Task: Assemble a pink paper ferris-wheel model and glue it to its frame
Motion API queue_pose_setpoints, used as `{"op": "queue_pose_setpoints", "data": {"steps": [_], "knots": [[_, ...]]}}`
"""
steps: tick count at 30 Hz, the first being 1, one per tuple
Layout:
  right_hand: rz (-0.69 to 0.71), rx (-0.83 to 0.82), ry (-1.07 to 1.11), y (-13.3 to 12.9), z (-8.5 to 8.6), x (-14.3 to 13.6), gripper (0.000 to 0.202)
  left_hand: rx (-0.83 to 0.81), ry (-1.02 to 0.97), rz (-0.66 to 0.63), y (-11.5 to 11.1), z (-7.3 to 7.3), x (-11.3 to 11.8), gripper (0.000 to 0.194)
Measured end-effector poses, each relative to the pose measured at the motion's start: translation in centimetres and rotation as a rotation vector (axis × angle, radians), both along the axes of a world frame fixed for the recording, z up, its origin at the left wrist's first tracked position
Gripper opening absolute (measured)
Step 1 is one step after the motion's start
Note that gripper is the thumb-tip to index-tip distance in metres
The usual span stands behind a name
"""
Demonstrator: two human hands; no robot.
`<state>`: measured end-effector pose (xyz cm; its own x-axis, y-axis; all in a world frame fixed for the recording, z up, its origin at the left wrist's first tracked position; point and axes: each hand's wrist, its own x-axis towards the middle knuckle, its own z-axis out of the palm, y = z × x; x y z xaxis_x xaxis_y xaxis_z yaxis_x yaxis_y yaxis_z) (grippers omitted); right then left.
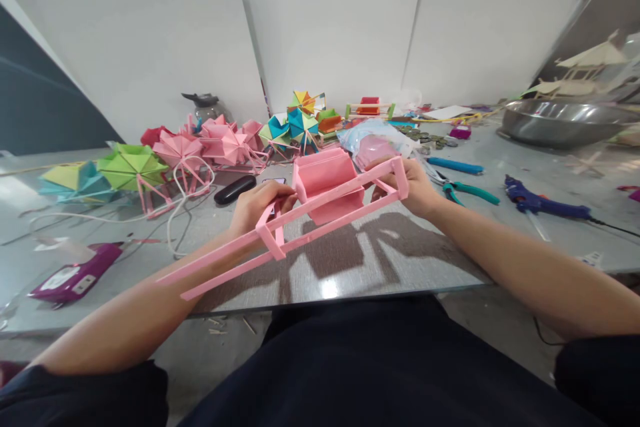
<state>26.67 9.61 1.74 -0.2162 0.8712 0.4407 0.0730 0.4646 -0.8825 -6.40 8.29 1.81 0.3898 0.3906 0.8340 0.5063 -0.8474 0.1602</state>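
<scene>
While much of each hand is screened by pink bars, the grip can be only partly read; places given from the clear plastic bag point(373, 137), whose own pinkish content is blurred. Pink frame point(325, 195) is held up on the near side of the bag, above the table point(360, 273), its paper drum point(325, 173) set between the long bars. Right hand point(413, 183), near side of the bag and a little right: fingers curled, clasping the frame's closed end, some tips out of sight behind it. Left hand point(260, 203), to the left of the bag: fingers bent in, tips by the drum's left end; cannot tell whether they pinch anything. Flat thing behind that hand mostly covered, unidentified. Steel bowl point(570, 123), far right of the bag, cut off by the picture's edge. Bare tabletop lies below the frame, from the bag's near side to the table's front edge. Rightward room from the bag is broken by teal pliers point(467, 192) and a blue glue gun point(550, 203); leftward, by a black case point(235, 190) and pink models point(227, 143). Long axis slants: closed end rightmost, nearer the bag; two free bar ends point left and toward the person, away from the bag, overlapping the left forearm in view.
</scene>
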Motion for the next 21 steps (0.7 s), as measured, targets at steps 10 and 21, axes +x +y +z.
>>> {"op": "queue_pose_setpoints", "data": {"steps": [10,21], "knots": [[-0.067,-0.203,0.116,0.62,-0.34,-0.02,0.034,-0.047,0.055,0.034,-0.23,0.36,0.13,0.012],[-0.112,-0.144,0.109,0.70,-0.31,-0.22,0.045,-0.089,0.035,0.050,-0.28,0.05,0.23,0.012]]}}
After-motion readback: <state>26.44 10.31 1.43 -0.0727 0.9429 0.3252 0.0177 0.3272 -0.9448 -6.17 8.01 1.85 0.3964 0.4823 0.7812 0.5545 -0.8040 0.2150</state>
